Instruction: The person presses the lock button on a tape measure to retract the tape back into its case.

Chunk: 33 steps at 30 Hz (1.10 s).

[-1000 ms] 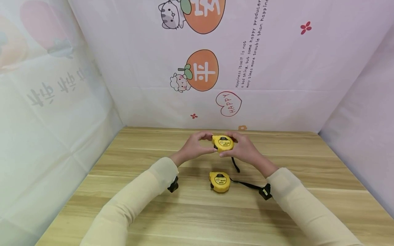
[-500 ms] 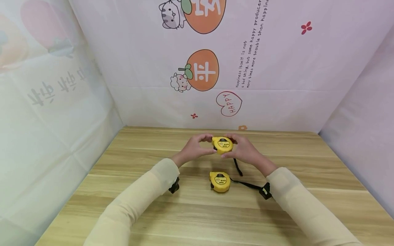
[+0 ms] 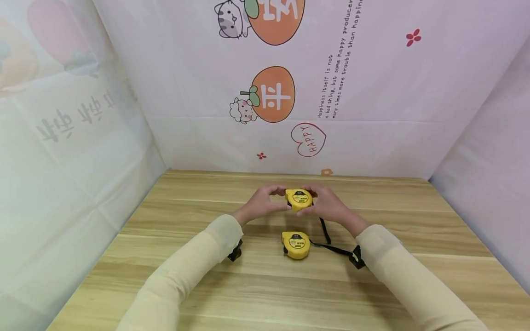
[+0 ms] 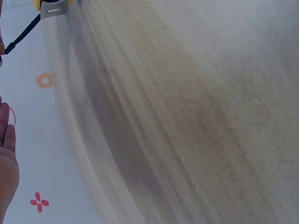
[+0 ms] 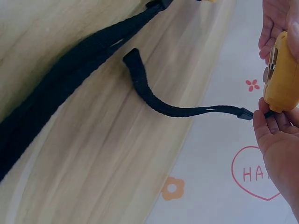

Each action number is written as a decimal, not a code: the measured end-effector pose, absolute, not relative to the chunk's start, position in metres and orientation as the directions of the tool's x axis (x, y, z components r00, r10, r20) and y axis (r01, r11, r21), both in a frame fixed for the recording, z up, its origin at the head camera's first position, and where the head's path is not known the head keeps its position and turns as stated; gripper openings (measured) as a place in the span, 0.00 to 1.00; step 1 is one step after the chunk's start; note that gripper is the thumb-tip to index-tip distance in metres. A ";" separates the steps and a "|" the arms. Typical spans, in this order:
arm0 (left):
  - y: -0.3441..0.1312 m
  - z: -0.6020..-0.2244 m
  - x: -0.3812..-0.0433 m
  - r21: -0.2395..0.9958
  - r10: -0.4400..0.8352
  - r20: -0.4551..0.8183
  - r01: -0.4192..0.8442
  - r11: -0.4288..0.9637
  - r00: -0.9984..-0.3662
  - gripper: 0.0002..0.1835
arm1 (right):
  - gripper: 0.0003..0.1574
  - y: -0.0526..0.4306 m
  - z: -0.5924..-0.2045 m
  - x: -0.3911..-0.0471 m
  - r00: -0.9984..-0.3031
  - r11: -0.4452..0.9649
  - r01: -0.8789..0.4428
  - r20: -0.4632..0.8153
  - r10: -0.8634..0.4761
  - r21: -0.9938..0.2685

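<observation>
Both hands hold one yellow tape measure (image 3: 299,198) above the far part of the table. My left hand (image 3: 267,201) pinches its left edge, thumb below and fingers above. My right hand (image 3: 327,204) grips the right edge in the same manner. In the right wrist view the held tape measure (image 5: 282,79) shows side-on, its black wrist strap (image 5: 173,111) dangling from the end by my right hand. A second yellow tape measure (image 3: 296,245) lies on the table nearer to me, label up, its black strap (image 3: 333,249) stretching right.
The wood-grain table (image 3: 256,294) meets a white printed cloth wall (image 3: 372,147) at the back. More cloth hangs at the left and right. Black wrist cameras (image 3: 235,251) sit under the cream sleeves (image 3: 198,266), the right one close to the lying strap's end.
Both hands have brought the held tape measure slightly lower and toward me. Its hanging strap has shifted down and right. The other tape measure stays put.
</observation>
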<state>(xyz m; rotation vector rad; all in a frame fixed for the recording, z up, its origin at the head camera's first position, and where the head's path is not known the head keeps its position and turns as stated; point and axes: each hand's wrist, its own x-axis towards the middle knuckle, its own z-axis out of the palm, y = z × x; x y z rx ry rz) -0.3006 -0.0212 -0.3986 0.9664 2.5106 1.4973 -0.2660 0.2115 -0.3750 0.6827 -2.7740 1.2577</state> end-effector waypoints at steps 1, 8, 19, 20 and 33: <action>-0.021 -0.399 -0.301 0.812 0.542 0.244 0.475 0.340 -0.804 0.31 | 0.45 0.212 -0.376 -0.267 -0.904 0.580 -0.397 0.192 -0.383 -0.712; -0.020 -0.407 -0.308 0.789 0.565 0.203 0.475 0.389 -0.800 0.31 | 0.43 0.214 -0.384 -0.274 -0.902 0.615 -0.390 0.150 -0.405 -0.685; -0.020 -0.411 -0.312 0.774 0.588 0.136 0.456 0.440 -0.798 0.29 | 0.48 0.214 -0.395 -0.282 -0.900 0.620 -0.370 0.100 -0.425 -0.692; -0.020 -0.412 -0.312 0.772 0.588 0.132 0.455 0.444 -0.798 0.29 | 0.49 0.214 -0.396 -0.284 -0.900 0.621 -0.370 0.100 -0.425 -0.691; -0.020 -0.422 -0.318 0.755 0.592 0.109 0.454 0.473 -0.799 0.28 | 0.46 0.215 -0.411 -0.290 -0.914 0.616 -0.336 0.087 -0.397 -0.713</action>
